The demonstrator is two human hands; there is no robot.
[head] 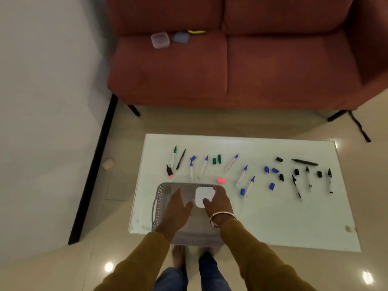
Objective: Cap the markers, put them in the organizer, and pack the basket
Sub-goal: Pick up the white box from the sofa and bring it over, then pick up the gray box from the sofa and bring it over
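Note:
A grey perforated basket (160, 196) sits at the near left of a white glass table (273, 217). Both my hands are inside it. My right hand (219, 203) grips a white square organizer (203, 195). My left hand (178, 206) hovers flat beside it, fingers apart, holding nothing. Several uncapped markers lie on the table: a green one (173, 156), blue ones (203, 166), black ones (307, 177). Loose caps are scattered among them: green (216, 159), blue (266, 169), black (279, 159), pink (221, 180). A black-and-pink highlighter (169, 171) lies at the left.
A red sofa (231, 66) stands beyond the table, with a clear box (160, 40), a blue pouch (181, 37) and a yellow item (196, 31) on its seat. A white wall (42, 101) runs along the left. A crumpled scrap (108, 164) lies on the floor.

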